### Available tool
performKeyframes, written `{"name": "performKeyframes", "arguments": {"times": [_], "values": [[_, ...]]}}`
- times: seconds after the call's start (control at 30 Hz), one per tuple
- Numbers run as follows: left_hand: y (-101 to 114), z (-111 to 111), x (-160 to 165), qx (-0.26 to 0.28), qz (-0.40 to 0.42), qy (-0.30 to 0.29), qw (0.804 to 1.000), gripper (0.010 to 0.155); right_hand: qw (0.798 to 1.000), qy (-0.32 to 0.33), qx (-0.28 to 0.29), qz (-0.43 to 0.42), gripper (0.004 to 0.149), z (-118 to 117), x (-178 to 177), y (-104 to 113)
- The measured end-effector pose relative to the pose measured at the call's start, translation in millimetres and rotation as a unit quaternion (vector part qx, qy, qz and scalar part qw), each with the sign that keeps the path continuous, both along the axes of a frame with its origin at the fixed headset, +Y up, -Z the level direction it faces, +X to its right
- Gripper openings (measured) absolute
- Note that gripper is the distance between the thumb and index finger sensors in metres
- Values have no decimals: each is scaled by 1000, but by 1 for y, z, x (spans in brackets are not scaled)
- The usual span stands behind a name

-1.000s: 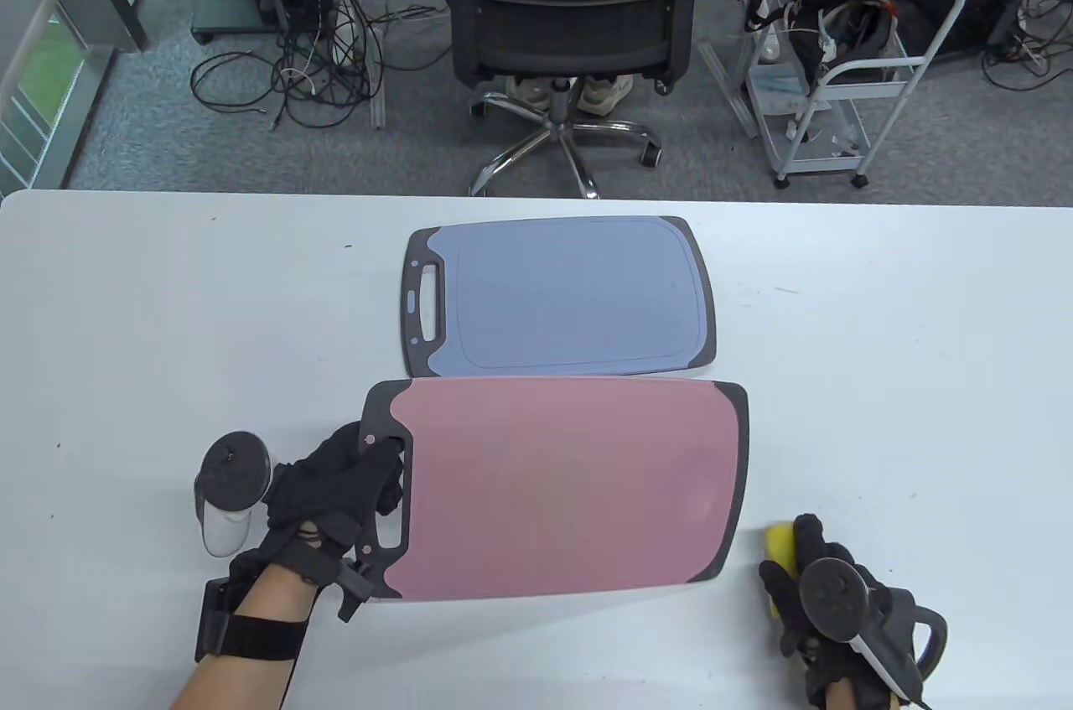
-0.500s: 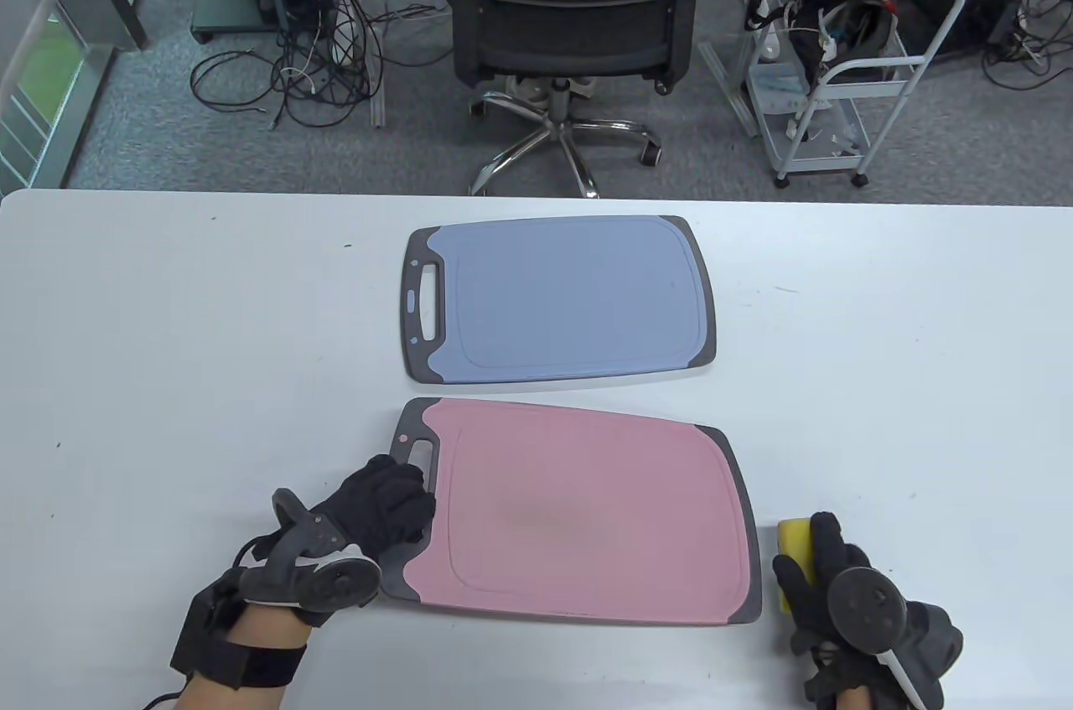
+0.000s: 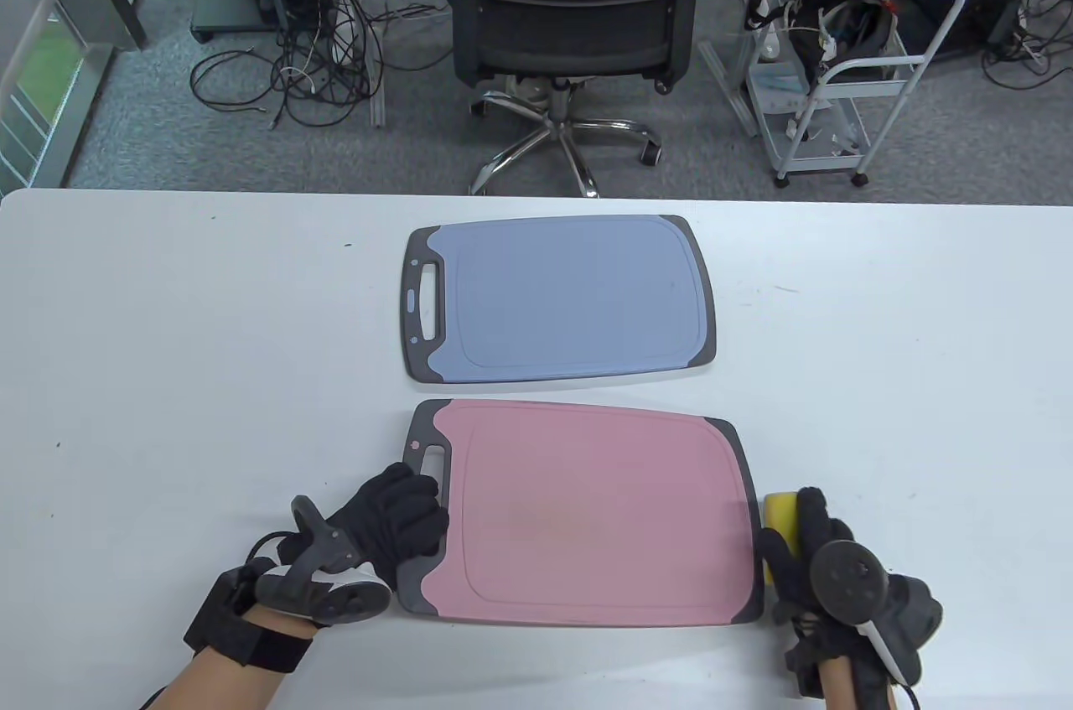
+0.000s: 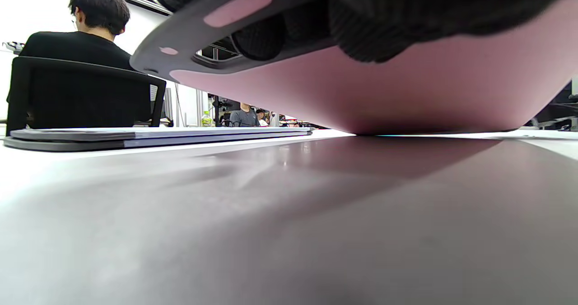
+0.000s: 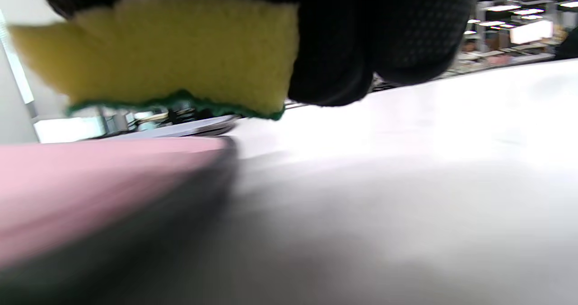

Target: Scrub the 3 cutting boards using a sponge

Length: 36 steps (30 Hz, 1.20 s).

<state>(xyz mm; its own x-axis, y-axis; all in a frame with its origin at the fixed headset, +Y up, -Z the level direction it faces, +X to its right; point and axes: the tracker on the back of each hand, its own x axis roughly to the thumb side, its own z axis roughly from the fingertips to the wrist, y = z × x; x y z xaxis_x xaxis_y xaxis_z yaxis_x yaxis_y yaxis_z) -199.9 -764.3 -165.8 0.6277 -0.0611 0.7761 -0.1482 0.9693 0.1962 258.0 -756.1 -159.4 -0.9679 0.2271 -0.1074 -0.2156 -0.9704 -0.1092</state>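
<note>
Two cutting boards in view, pink cutting board (image 3: 587,521) nearest, handle end lifted off the bench (image 3: 168,341).
Left hand (image 3: 398,517) curls round its handle; stiff, light, slick plastic. Right hand (image 3: 826,567) pinches the soft yellow sponge (image 3: 778,510) beside it.

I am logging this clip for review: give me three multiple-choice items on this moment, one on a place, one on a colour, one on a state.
1. Where does the blue board lie?
A. Beyond the pink board
B. Under the pink board
C. On the chair

2. What colour is the sponge?
A. White with red
B. Yellow with a green face
C. All blue

3. What is the left hand doing?
A. Resting open on the table
B. Holding the sponge
C. Gripping the pink board's handle end

Key: 1 A, table view shows it farther off. 2 B, right wrist view. 3 C, fingers curl round the handle, left edge lifted.
</note>
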Motion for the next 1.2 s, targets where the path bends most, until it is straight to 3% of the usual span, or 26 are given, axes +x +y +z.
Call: {"name": "performKeyframes", "arguments": {"times": [0.13, 0.23, 0.37, 0.47, 0.53, 0.63, 0.73, 0.83, 0.9, 1.0, 1.1, 1.2], "values": [[0, 5, 3, 13, 2, -55, 998, 46, 994, 104, -9, 28, 74, -50, -96, 20], [0, 7, 6, 15, -6, -63, 998, 47, 985, 166, -10, 34, 73, -82, -170, 33], [-1, 5, 6, 5, -5, -53, 999, 46, 969, 240, -26, 54, 73, -100, -262, 34], [-1, 2, 7, -4, -7, -43, 999, 46, 958, 260, -41, 112, 73, -104, -294, 25], [-2, 2, 8, -5, -14, -42, 999, 46, 954, 247, -56, 158, 72, -109, -287, 20], [-2, 2, 9, -6, -12, -43, 999, 46, 969, 184, -79, 147, 71, -121, -231, 13], [-3, 2, 9, -8, -14, -43, 999, 46, 980, 66, -131, 138, 71, -123, -135, -1], [-3, 2, 10, -6, -13, -46, 999, 46, 980, -51, -153, 119, 71, -109, -50, -12], [-3, 2, 10, -6, -9, -46, 999, 46, 977, -82, -164, 110, 70, -100, -25, -14], [-3, 2, 10, -3, -8, -46, 999, 46, 980, -43, -151, 118, 71, -99, -44, -13], [-3, 4, 10, 1, -3, -48, 999, 46, 980, 108, -118, 120, 72, -96, -121, -3], [-3, 4, 11, 1, -2, -48, 999, 46, 956, 258, -83, 109, 72, -71, -205, 11]]}}
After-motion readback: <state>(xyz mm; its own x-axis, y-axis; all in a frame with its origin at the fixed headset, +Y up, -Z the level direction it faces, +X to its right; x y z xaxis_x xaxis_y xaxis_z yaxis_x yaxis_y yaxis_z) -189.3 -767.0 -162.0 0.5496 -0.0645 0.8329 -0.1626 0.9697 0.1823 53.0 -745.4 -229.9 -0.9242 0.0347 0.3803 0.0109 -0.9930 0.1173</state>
